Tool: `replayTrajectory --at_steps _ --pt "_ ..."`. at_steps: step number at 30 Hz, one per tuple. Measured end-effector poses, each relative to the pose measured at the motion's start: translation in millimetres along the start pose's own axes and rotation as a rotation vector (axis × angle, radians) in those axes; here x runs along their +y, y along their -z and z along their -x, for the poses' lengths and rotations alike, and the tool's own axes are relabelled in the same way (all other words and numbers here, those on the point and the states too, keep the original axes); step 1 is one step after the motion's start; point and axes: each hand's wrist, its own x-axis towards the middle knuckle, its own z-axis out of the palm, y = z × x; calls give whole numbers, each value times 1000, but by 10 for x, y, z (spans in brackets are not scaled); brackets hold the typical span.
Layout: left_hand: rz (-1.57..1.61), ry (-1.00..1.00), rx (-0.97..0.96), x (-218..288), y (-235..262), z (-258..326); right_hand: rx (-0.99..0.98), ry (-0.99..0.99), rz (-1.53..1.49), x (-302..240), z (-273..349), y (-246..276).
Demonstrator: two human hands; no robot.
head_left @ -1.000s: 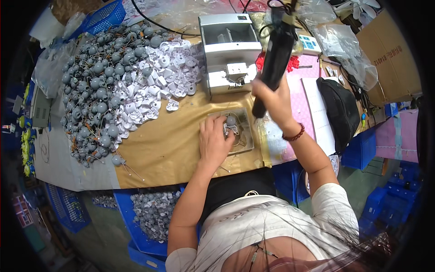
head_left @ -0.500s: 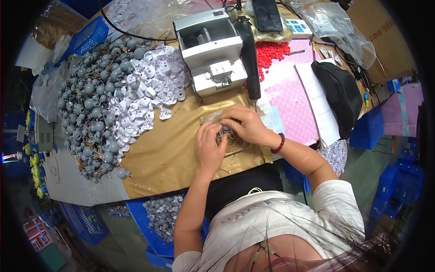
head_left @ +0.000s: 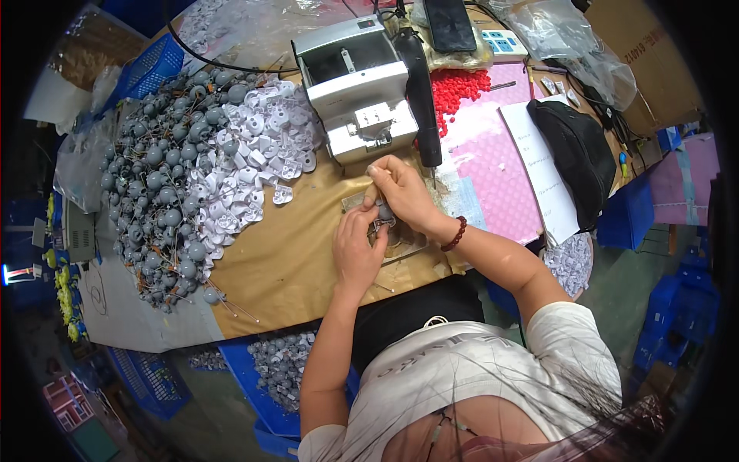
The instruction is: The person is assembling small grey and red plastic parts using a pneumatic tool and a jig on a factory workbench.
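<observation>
My left hand [head_left: 356, 252] is closed around a small grey ball-shaped part [head_left: 386, 212], holding it over a flat, clear-looking block [head_left: 412, 249] on the table. Just above it, my right hand [head_left: 406, 199] has thumb and forefinger pinched together; whatever is between them is too small to make out. A black electric screwdriver [head_left: 423, 108] hangs upright beyond my right hand, its thin bit pointing down. Behind my hands stands a silver and black screw feeder [head_left: 354, 92].
Left lie heaps of grey ball parts with wires [head_left: 158, 177] and white plastic pieces [head_left: 239, 165]. Red small parts [head_left: 458, 92], a paper sheet [head_left: 539, 169], a black pouch [head_left: 573, 165] and a phone [head_left: 451, 25] lie right and behind. A blue bin [head_left: 269, 389] stands below the table's edge.
My right hand has moved up and slightly left, away from the grey ball part, its fingertips now nearer the screw feeder. My left hand stays in about the same place.
</observation>
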Motion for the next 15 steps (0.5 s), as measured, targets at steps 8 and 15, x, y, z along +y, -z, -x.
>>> replayTrajectory --at_steps 8,15 --pt "170 246 -117 193 941 427 -65 220 239 -453 36 804" --pt "-111 630 -1087 209 2255 1224 292 437 1186 -334 -312 1745"
